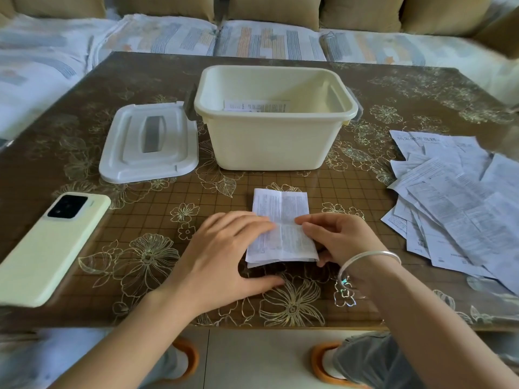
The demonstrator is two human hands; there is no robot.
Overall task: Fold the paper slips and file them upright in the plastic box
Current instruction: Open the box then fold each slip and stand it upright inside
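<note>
Left hand [224,254], grip flat with fingers straight, presses the folded paper slip [280,217] near the worktop's [140,80] front edge; right hand [339,240], grip clamped, pinches its right side. Behind, mid-worktop, the plastic box [275,141] holds a filed slip [257,105].

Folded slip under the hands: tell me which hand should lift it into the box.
Probably the right: the right hand pinches the folded slip at its edge, while the left hand only presses flat on it.

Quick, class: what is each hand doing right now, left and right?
Left hand: open, straight fingers pressing the folded white printed paper slip.
Right hand: fingers curled, pinching the same slip's right edge.
</note>
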